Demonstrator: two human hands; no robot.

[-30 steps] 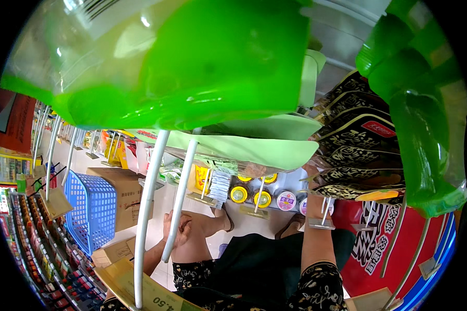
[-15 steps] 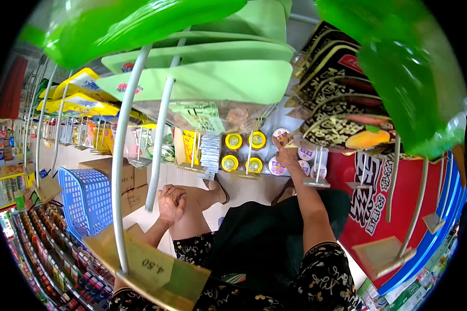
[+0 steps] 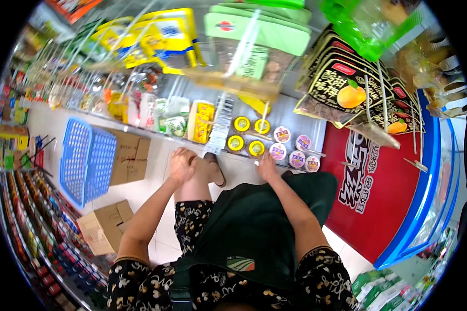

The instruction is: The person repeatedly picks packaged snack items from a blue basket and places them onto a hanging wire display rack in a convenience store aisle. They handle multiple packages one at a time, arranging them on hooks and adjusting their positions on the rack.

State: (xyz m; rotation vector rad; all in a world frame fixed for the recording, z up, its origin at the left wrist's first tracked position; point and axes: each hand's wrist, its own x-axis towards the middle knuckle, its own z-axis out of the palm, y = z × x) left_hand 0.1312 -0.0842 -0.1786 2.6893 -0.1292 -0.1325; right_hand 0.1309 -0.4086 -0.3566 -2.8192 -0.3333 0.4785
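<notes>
On the low grey shelf (image 3: 189, 93) stand several jars with yellow lids (image 3: 256, 148). To their right are several round tubs with pink-and-white lids (image 3: 278, 151). My right hand (image 3: 266, 167) is at the shelf's front edge, by the nearest right jar. Its fingers reach forward with nothing visible in them, and I cannot tell whether they touch the jar. My left hand (image 3: 183, 165) rests on my left knee, fingers loosely curled and nothing showing in them. Silvery sachets (image 3: 221, 124) and a yellow pack (image 3: 201, 122) stand left of the jars.
Green bags (image 3: 259, 31), black bags with an orange fruit picture (image 3: 342, 85) and yellow bags (image 3: 166, 39) hang on metal hooks above the shelf. A blue basket (image 3: 85, 160) and cardboard boxes (image 3: 106, 228) are at left. A red panel (image 3: 384, 202) with blue edging stands right.
My right hand has moved left from the pink-and-white tubs to the front of the yellow-lidded jars. My left hand stays on the knee. The hanging bags now cover less of the view.
</notes>
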